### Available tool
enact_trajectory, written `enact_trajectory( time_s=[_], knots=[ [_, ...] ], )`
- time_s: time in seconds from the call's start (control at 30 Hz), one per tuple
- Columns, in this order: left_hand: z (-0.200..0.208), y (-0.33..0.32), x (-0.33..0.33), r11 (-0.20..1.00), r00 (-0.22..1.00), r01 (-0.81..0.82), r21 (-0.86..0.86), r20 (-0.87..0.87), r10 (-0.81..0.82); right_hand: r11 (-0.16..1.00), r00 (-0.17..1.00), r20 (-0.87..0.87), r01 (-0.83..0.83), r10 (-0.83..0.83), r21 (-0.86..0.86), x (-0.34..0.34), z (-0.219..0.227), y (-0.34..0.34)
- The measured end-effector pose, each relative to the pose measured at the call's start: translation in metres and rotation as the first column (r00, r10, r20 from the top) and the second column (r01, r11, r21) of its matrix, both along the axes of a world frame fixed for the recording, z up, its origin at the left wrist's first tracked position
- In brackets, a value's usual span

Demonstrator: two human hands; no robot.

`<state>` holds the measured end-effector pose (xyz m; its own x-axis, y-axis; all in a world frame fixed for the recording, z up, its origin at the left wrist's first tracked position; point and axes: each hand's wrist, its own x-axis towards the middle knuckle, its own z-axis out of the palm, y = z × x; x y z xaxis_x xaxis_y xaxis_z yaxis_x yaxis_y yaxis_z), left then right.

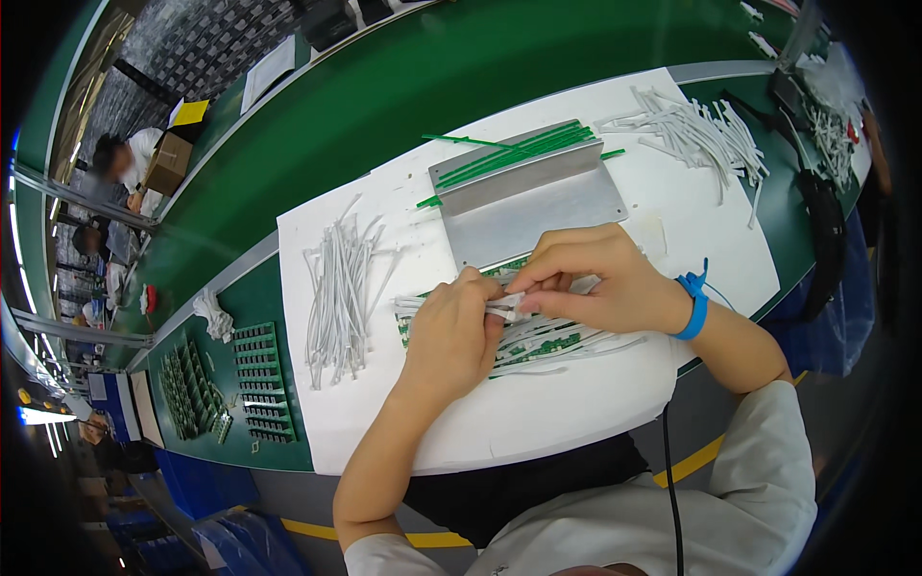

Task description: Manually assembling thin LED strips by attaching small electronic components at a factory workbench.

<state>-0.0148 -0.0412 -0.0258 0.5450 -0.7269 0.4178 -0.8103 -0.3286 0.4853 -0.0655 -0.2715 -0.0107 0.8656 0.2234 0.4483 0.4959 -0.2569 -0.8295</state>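
Note:
My left hand (449, 334) is closed around a small bundle of thin white cables (409, 302). My right hand (597, 280) pinches the cables' white end (506, 306) between thumb and fingers, close against the left fingertips. Whether that end carries a connector is too small to tell. Beneath both hands lie green circuit board strips (552, 346) with more white cables across them. A blue wrist strap (693, 305) circles my right wrist.
An angled metal plate (523, 216) bearing green strips (509, 158) stands beyond my hands. Piles of white cables lie left (341, 293) and right (696, 134) on the white sheet (384, 432). Circuit boards (264, 384) sit at the left. A black handled tool (821, 216) rests far right.

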Motion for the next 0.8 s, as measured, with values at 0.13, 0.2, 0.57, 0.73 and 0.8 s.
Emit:
enact_trajectory(
  time_s=[0.13,0.2,0.57,0.73,0.8],
  knots=[
    [-0.001,0.003,0.000,1.000,0.998,0.028,0.002,-0.051,-0.028,0.974,0.975,-0.150,-0.139,0.166,0.180,0.005,-0.003,-0.004],
    [0.000,0.003,-0.001,0.999,0.995,0.030,-0.023,-0.096,-0.032,0.953,0.960,-0.177,-0.169,0.216,0.251,0.006,-0.004,-0.003],
    [0.004,0.003,-0.004,0.997,0.986,0.077,-0.003,-0.145,-0.077,0.841,0.793,-0.446,-0.147,0.414,0.521,0.004,-0.007,-0.004],
    [0.000,0.006,0.000,0.987,0.972,0.130,-0.094,-0.182,-0.145,0.808,0.872,-0.370,-0.047,0.320,0.588,0.012,-0.012,-0.009],
    [0.011,-0.002,-0.003,0.999,0.986,0.041,-0.035,-0.162,-0.046,0.745,0.967,-0.207,0.031,0.145,0.666,0.017,-0.022,-0.008]
  ],
)
